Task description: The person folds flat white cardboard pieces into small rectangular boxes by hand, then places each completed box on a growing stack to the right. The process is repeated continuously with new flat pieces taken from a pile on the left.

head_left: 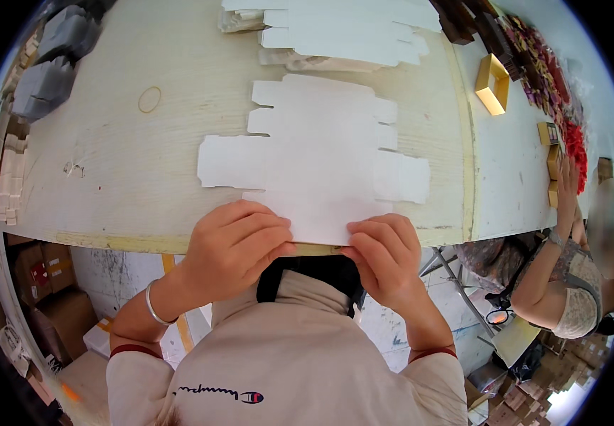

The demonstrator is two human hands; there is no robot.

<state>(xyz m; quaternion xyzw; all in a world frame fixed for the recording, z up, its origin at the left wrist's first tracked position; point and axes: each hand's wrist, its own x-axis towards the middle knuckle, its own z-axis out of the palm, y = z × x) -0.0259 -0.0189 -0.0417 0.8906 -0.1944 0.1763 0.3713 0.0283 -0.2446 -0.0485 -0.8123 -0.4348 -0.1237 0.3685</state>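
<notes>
A flat white die-cut box blank lies on the table in front of me, its side flaps spread left and right. The near edge of the cardboard reaches the table's front edge. My left hand grips the blank's near left corner, fingers curled on top and the thumb hidden. At the near right corner my right hand pinches the same edge between bent fingers and thumb. Beyond the blank lies a stack of similar white box blanks.
A rubber band lies on the pale wooden table. Grey stacked pieces stand at the far left. On the right are a gold open box, small gold boxes and a co-worker's hand. Cardboard cartons sit below left.
</notes>
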